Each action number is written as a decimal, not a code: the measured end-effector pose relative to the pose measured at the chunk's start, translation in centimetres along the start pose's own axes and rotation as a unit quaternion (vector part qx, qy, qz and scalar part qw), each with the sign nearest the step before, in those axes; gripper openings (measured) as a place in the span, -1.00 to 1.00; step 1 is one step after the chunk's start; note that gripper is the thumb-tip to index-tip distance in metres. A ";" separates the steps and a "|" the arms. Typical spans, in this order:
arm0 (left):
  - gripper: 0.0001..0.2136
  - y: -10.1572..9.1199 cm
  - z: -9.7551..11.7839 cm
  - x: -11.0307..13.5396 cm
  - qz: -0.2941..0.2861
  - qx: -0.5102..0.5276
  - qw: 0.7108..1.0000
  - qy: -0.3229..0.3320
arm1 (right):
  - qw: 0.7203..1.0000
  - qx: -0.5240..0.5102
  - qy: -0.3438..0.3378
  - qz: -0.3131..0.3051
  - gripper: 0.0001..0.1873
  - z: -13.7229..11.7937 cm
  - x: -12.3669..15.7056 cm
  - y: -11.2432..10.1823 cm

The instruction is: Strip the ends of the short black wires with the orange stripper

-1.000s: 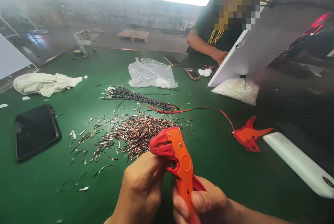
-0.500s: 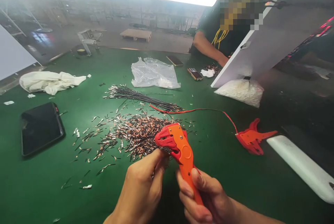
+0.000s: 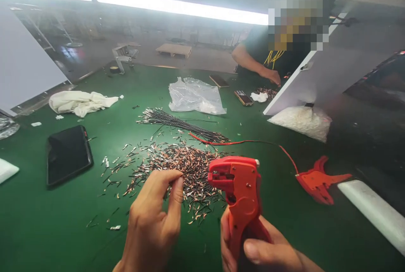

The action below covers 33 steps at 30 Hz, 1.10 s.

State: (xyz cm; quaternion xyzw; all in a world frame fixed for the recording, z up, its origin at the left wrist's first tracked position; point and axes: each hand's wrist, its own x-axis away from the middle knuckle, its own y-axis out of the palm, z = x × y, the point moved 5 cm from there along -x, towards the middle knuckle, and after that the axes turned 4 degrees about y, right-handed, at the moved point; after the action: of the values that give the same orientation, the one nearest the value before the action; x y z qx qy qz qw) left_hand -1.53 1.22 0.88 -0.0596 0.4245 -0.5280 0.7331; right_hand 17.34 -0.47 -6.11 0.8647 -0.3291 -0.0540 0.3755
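Observation:
My right hand (image 3: 262,248) is wrapped round the handles of a red-orange wire stripper (image 3: 239,191), held upright with its jaws pointing left. My left hand (image 3: 153,217) is raised just left of the jaws, thumb and forefinger pinched together; whatever they hold is too small to make out. Behind both hands a heap of short stripped wire pieces (image 3: 183,166) lies on the green table (image 3: 47,225). A bundle of long dark wires (image 3: 180,122) lies beyond the heap.
A second red stripper (image 3: 318,179) with a red wire (image 3: 253,142) lies at right. A black phone (image 3: 68,153) and a white cloth (image 3: 80,102) sit at left, a clear plastic bag (image 3: 196,96) in the middle. Another person's hand (image 3: 272,77) works across the table.
My left hand has pulled away from the stripper's jaws to the left. The stripper has turned in my right hand so its broad side faces me. The view has shifted left.

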 end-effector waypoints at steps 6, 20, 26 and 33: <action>-0.82 -0.6 0.6 -0.5 0.002 0.024 0.997 0.076 | 0.996 0.087 0.018 -0.019 -0.57 0.0 -0.3 0.3; -0.77 -0.6 1.2 -0.6 -0.036 -0.004 0.990 0.139 | 0.997 0.077 0.001 0.008 -0.60 -0.1 0.0 0.4; -0.78 -0.9 1.2 -1.0 -0.039 0.031 0.993 0.110 | 0.995 0.099 0.002 0.030 -0.57 0.4 0.1 0.3; -0.82 -1.0 0.8 -1.4 -0.037 0.055 0.995 0.076 | 0.997 0.076 0.004 0.008 -0.58 0.1 -0.1 0.3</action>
State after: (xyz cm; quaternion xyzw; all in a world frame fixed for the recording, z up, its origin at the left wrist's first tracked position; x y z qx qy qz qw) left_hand -1.83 1.62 2.69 0.0050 0.4470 -0.5803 0.6808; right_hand 17.05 -0.68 -6.00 0.8884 -0.3374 -0.0221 0.3104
